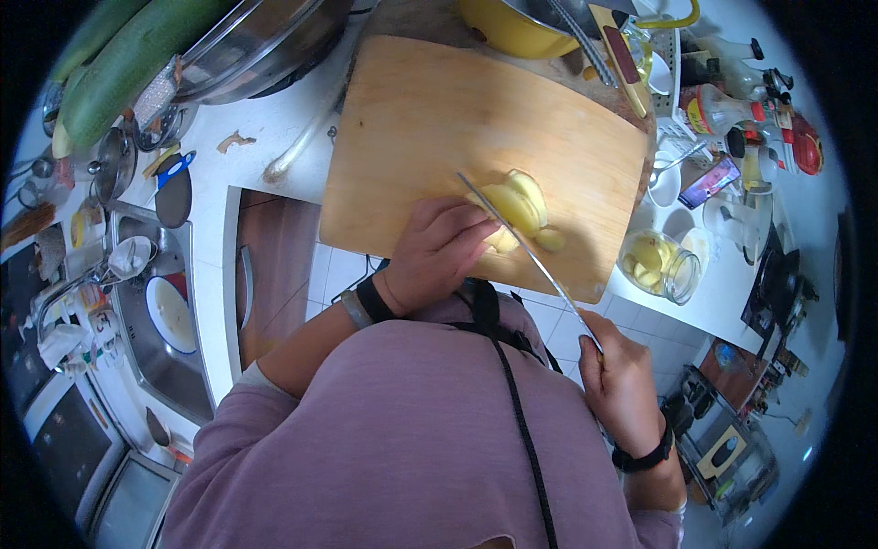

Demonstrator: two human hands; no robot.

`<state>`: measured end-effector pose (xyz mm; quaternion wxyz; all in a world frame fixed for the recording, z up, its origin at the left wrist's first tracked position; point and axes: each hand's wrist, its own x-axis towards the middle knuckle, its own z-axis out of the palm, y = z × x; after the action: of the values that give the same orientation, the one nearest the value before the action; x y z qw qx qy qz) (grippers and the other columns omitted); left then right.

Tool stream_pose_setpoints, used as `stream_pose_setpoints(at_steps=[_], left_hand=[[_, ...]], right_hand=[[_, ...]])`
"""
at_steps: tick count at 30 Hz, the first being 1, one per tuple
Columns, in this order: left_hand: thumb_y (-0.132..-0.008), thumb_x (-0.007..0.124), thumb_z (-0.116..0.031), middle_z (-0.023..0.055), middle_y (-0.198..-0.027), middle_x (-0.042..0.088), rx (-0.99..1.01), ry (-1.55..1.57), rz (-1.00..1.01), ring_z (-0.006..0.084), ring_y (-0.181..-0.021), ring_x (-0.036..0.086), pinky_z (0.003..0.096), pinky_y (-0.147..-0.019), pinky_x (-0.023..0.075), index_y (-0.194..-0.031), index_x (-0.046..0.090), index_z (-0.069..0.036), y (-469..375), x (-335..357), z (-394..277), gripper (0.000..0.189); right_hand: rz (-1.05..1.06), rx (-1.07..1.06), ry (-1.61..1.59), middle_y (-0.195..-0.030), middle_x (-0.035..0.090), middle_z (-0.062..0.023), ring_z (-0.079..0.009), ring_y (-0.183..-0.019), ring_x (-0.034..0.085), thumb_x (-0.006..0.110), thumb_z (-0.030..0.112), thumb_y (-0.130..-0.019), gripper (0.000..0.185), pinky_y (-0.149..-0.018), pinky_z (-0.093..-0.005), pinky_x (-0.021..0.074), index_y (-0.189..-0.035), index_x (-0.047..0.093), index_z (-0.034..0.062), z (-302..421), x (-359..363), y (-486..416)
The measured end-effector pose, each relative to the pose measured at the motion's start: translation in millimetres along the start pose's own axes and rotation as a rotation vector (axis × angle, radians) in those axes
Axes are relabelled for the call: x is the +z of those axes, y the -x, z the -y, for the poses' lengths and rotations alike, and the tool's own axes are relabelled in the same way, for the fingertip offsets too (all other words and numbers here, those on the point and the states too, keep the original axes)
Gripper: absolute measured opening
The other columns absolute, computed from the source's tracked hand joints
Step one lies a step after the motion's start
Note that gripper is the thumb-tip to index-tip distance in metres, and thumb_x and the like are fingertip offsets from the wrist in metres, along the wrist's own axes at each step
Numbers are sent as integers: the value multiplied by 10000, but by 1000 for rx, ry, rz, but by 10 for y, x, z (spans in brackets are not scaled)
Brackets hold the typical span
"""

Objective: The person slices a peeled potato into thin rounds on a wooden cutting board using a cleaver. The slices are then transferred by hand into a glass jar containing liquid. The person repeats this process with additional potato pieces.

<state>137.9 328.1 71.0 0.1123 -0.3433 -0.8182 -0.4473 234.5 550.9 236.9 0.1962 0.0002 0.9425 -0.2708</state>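
Observation:
On a wooden cutting board (pixel 411 110) lie pale yellow slices (pixel 525 199) of what looks like peeled ginger. My left hand (pixel 442 247) bends its fingertips over a piece of it and steadies it on the board. My right hand (pixel 621 374) grips the handle of a knife (pixel 531 254). The blade slants up and left across the pieces, close beside my left fingertips. A small round slice (pixel 550 239) rests just right of the blade. The piece under my left fingers is partly hidden.
A glass jar (pixel 662 267) with yellow slices stands right of the board. A yellow pot (pixel 525 31) and a wood-handled tool (pixel 621 62) are behind it. A phone (pixel 710 182) and bottles stand further right. At left are a large steel pan (pixel 267 51), green gourds (pixel 137 62) and a sink (pixel 154 370).

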Motion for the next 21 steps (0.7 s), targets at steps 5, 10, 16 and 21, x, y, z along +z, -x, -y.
stream_pose_setpoints(at_steps=[5,10,16,21], left_hand=[[-760,698,-17,40,-1154,647,3,26,-17,250,-1067,592,370,-893,467,-1106,684,-71,3,1,-7,350],[-765,700,-23,46,-1144,651,25,34,-41,258,-1049,602,383,-879,477,-1089,684,-69,-1,-4,14,328],[-769,711,-39,45,-1133,649,25,24,-40,257,-1027,608,388,-874,487,-1084,677,-71,-2,15,23,318],[-765,720,-55,37,-1134,642,30,51,-63,261,-1030,601,402,-860,495,-1108,662,-69,32,56,44,348]], right_hand=[[-1,25,6,-796,669,-224,-392,-707,679,625,-10,-856,307,-628,-446,552,-1162,600,2,35,-31,63],[56,59,-6,-808,669,-240,-397,-705,680,620,-14,-858,306,-622,-452,551,-1164,596,-10,43,-55,43],[130,88,21,-830,669,-248,-411,-719,678,615,-11,-865,316,-627,-468,549,-1180,589,-5,40,-85,-71],[199,158,-3,-844,668,-248,-422,-727,674,611,10,-879,297,-631,-472,548,-1175,588,1,75,-100,-206]])
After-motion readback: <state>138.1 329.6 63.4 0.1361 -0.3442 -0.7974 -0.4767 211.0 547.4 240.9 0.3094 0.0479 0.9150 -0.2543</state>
